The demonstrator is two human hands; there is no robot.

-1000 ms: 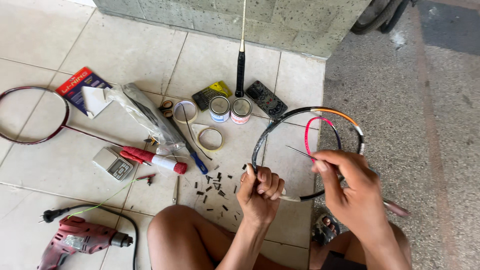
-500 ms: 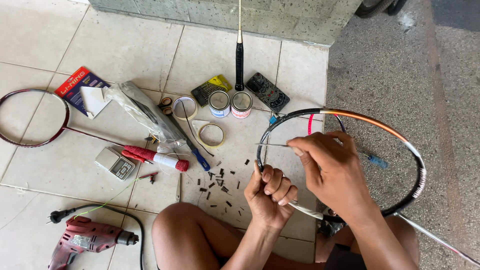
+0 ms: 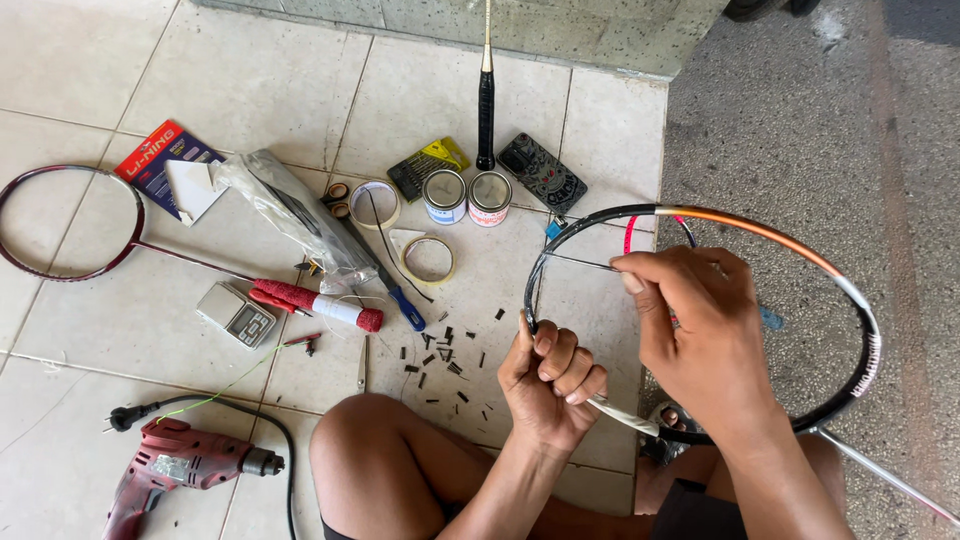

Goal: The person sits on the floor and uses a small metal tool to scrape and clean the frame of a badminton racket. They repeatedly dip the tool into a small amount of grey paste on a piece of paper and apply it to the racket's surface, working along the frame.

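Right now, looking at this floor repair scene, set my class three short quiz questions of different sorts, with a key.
1. True or false: the left hand grips the frame of the unstrung racket.
2. Which lies nearest the red drill? A) two small tins B) black power plug C) tape roll
3. Fill in: the right hand pinches a thin ____ pointing at the frame's inner edge.

Key: 1 true; 2 B; 3 tool.
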